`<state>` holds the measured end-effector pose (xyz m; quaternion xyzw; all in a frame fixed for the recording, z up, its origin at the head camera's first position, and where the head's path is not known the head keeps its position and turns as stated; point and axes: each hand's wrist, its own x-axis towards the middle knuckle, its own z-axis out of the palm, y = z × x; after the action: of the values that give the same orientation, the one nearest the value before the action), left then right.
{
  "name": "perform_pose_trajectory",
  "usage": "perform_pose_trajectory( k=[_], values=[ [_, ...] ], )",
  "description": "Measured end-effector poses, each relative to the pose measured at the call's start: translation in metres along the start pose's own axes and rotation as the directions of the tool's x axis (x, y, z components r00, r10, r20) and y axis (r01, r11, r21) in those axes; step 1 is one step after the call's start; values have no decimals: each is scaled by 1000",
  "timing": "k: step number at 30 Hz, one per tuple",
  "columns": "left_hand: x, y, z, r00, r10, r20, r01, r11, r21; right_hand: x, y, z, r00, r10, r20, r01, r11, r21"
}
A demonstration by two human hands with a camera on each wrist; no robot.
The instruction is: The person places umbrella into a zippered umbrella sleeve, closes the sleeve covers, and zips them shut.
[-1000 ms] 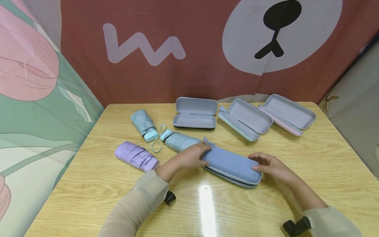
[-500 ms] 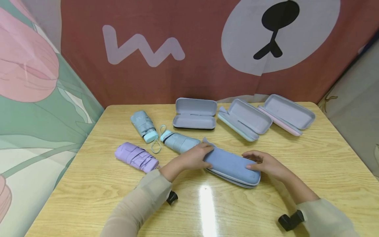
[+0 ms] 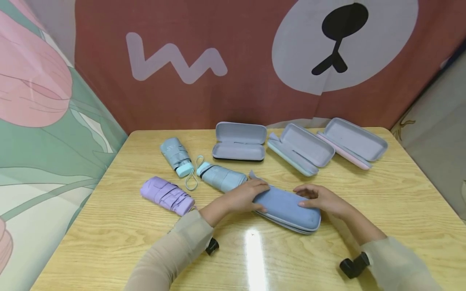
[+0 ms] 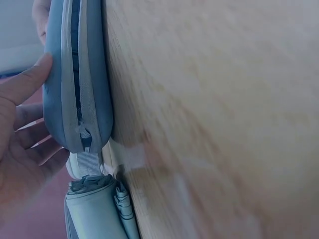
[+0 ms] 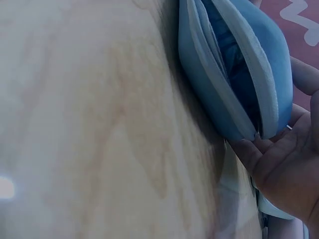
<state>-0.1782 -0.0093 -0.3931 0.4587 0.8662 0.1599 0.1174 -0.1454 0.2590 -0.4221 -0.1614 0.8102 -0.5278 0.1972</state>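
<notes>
A blue zippered case lies on the table with its lid down. Along its unzipped front edge a gap remains, wider in the right wrist view, where folded dark blue fabric shows inside. My left hand holds the case's left part, thumb on the lid and fingers toward the back. At the right end my right hand grips the case, its thumb on top and fingers behind. Touching or close to the case's left end is a folded light blue umbrella; my left hand partly hides that spot.
Left on the wooden table lie a folded grey-blue umbrella and a purple umbrella. Across the back stand three opened cases: a black-bottomed one, a mint one and a pink one.
My left hand has slid a little to the right along the lid. My right hand has shifted left over the case's right end. The case itself stays nearly in place.
</notes>
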Motion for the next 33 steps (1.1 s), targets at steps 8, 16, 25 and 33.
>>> perform_pose_trajectory(
  k=[8,16,25,33],
  values=[
    [-1,-1,0,999,39,-13,-39,999,28,14,-3,-2,999,34,25,-34,999,-19],
    [-3,-5,1,998,69,-4,-68,997,47,28,-1,-2,998,50,33,-48,996,-70],
    [-4,-6,5,994,108,-8,-108,994,33,39,-4,-2,993,-8,116,26,987,-158],
    [-3,-5,3,998,60,26,-62,997,52,44,-8,-1,994,33,106,-18,990,-143]
  ],
)
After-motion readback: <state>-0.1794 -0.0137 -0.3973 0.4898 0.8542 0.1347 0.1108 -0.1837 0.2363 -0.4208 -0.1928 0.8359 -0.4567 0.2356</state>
